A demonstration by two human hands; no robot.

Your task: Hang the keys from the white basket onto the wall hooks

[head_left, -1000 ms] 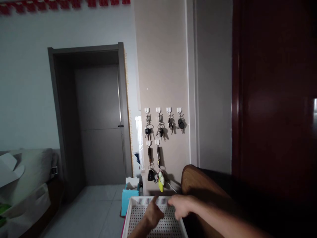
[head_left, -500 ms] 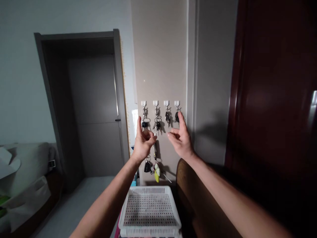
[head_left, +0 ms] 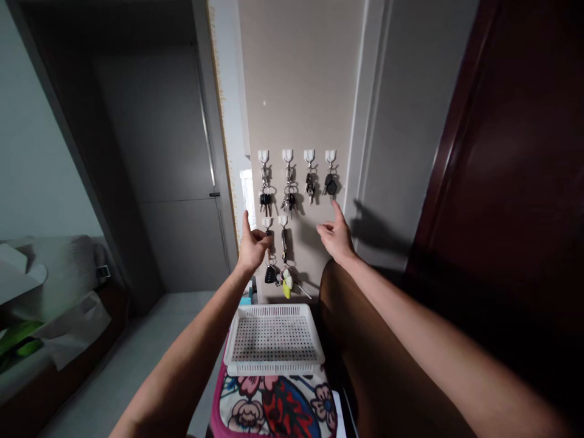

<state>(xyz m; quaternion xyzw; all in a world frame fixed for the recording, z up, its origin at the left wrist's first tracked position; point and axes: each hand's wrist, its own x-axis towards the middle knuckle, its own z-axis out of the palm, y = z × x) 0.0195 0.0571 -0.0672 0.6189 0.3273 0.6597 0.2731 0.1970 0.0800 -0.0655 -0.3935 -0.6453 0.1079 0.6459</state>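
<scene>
Several key bunches hang from small white hooks (head_left: pixel 287 156) on a beige wall panel, in an upper row and a lower row. My left hand (head_left: pixel 251 244) is raised at the lower left hook, fingers pinched on the strap of the key bunch (head_left: pixel 269 254) hanging there. My right hand (head_left: pixel 336 234) is held up to the right of the lower keys, fingers loosely apart, holding nothing. It is just below the black key fob (head_left: pixel 331 184) on the upper right hook. A yellow tag (head_left: pixel 286 287) hangs from the other lower bunch.
A white perforated tray (head_left: pixel 274 364) rests on a floral-covered surface (head_left: pixel 272 404) below the hooks. A brown curved chair back (head_left: pixel 333 298) stands to its right. A grey door (head_left: pixel 168 164) is at left, a dark red door (head_left: pixel 515 158) at right, a covered sofa (head_left: pixel 41 292) far left.
Both hands rose from the tray to the wall. The view has moved closer to the hooks. My left hand dropped to the lower left bunch and pinched its strap.
</scene>
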